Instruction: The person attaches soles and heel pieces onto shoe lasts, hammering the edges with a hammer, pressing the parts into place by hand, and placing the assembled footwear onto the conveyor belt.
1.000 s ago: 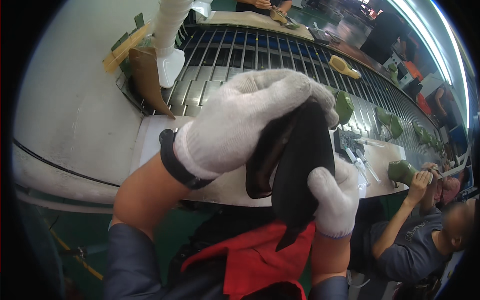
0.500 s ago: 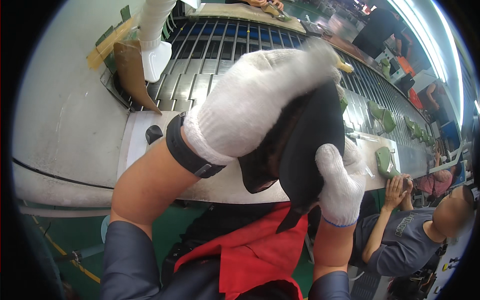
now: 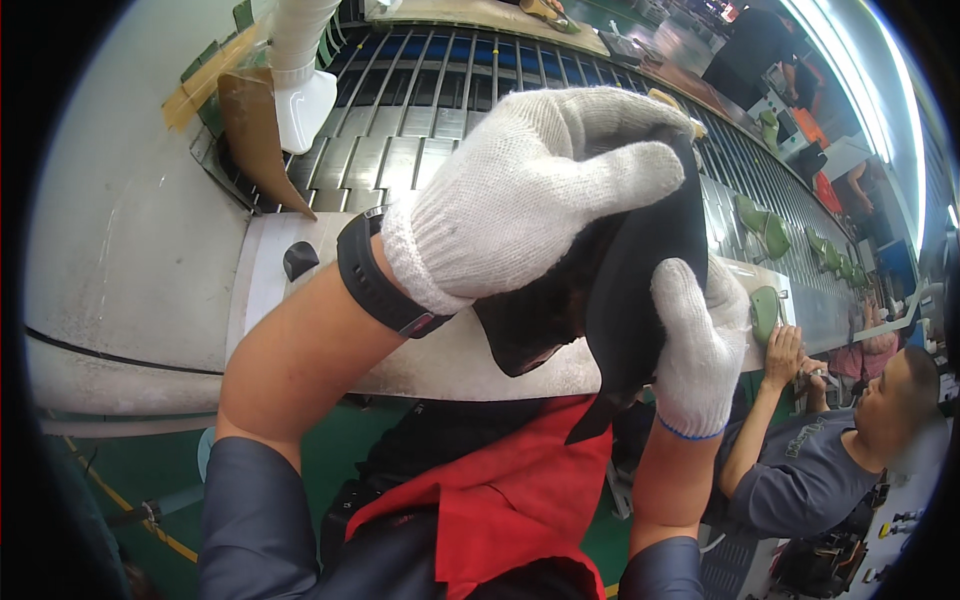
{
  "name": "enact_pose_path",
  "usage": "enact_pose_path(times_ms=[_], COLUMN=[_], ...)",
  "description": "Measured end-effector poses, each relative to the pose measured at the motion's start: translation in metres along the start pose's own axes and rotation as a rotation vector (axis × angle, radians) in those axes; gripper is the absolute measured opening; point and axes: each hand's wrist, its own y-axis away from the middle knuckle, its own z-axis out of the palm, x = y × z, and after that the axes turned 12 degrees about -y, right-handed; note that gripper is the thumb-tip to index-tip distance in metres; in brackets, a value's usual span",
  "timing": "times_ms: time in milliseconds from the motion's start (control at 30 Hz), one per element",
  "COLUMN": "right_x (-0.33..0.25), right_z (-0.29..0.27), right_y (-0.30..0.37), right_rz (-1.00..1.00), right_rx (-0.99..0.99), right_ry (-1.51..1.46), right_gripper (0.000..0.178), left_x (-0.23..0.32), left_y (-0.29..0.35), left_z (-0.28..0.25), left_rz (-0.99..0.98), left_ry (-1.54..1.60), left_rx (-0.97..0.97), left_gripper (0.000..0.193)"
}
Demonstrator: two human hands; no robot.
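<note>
A black boot upper is held up in front of me, over the front edge of the worktable. Its smooth curved side faces right, and a dark hollow with a fuzzy-looking lining shows on the left. My left hand, in a white knitted glove, is closed over its upper end, thumb along the near side and fingers bent over the far side. My right hand, also gloved, grips the lower right edge with the thumb in front and the fingers behind. A pointed black flap hangs below.
Behind the pale worktable runs a slatted metal conveyor. Green shoe lasts stand on it at the right. A white duct nozzle hangs at the left, above a small black piece. A co-worker sits at the right.
My left thumb has come down onto the boot upper from a blurred, raised position. Both hands and the upper have shifted slightly right; the right hand is a little higher.
</note>
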Motion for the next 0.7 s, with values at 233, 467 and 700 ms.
enact_pose_path(times_ms=[233, 467, 700], right_x=[0.0, 0.012, 0.031], right_z=[-0.001, 0.013, 0.037], right_y=[-0.001, 0.013, 0.063], right_rz=[0.001, -0.037, -0.235], right_rx=[-0.006, -0.041, -0.127], right_ry=[0.0, 0.142, 0.184], right_gripper=[0.029, 0.03, 0.02], left_x=[-0.002, 0.029, 0.047], left_y=[0.014, 0.051, 0.116], left_z=[-0.011, -0.012, -0.007], left_rz=[0.135, -0.098, 0.034], left_ry=[-0.079, -0.054, -0.351], left_rx=[-0.102, -0.031, 0.254], left_gripper=[0.056, 0.075, 0.05])
